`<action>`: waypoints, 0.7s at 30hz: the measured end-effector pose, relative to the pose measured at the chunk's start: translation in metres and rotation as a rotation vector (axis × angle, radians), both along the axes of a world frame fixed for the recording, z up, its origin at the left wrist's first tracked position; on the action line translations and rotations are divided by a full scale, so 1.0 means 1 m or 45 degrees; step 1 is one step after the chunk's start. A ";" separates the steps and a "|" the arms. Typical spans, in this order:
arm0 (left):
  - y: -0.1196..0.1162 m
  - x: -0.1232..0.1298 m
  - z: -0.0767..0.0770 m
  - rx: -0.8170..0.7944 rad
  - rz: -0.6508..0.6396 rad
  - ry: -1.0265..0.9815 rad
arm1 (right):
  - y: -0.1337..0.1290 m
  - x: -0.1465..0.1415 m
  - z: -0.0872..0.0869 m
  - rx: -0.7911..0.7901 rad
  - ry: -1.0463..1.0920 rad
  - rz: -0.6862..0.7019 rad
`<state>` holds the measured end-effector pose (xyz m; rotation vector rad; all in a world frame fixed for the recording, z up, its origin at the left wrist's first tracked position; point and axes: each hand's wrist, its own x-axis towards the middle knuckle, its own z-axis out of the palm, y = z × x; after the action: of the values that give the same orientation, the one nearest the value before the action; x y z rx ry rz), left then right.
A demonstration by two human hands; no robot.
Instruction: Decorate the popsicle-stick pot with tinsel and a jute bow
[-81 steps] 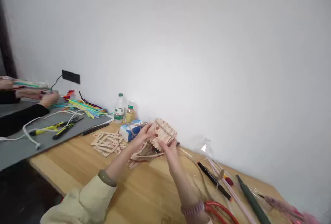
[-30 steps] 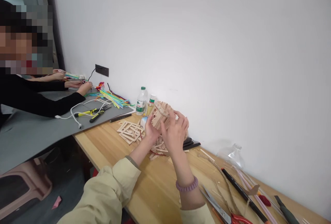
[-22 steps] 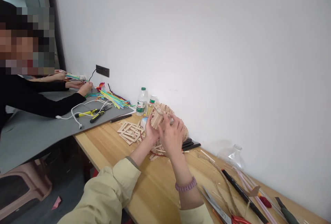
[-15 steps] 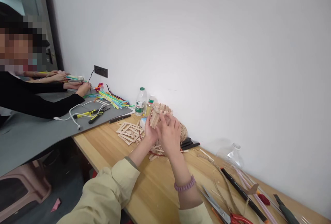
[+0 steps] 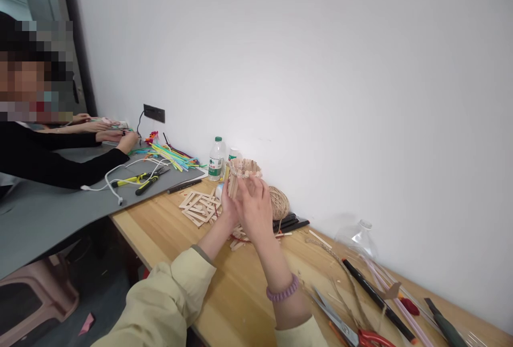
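Between cupped hands [image 5: 240, 205], stick cup [image 5: 245, 168].

Black socket [image 5: 154, 113] on wall [image 5: 300, 69]; 1 stool [image 5: 60, 291], lower left; pink scrap [image 5: 86, 324], perhaps paper, on floor [image 5: 105, 288].

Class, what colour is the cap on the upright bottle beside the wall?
Green, in the head view.

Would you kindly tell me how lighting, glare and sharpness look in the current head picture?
In the head view, the wall is brightest around its middle and dimmer toward the corners; the clear bottle at right shows glints; the floor is dark; the right hand looks fairly sharp.
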<state>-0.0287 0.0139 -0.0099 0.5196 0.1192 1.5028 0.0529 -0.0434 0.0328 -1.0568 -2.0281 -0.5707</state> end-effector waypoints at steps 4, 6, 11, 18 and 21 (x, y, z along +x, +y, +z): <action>-0.002 0.001 0.001 0.037 0.011 -0.007 | -0.002 -0.001 0.001 0.000 0.006 0.005; -0.003 0.001 0.000 0.059 0.020 -0.018 | -0.003 -0.001 0.002 0.003 0.002 0.013; -0.004 0.001 -0.002 0.103 0.021 -0.023 | -0.003 -0.002 0.002 0.011 0.009 0.005; -0.002 0.003 -0.005 0.121 0.011 0.023 | -0.002 -0.001 -0.001 0.020 0.012 -0.009; -0.002 0.004 -0.004 0.120 -0.012 0.093 | -0.002 -0.001 -0.001 0.029 0.012 -0.012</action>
<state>-0.0251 0.0114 -0.0141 0.6503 0.1028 1.4858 0.0514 -0.0450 0.0314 -1.0542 -2.0047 -0.5912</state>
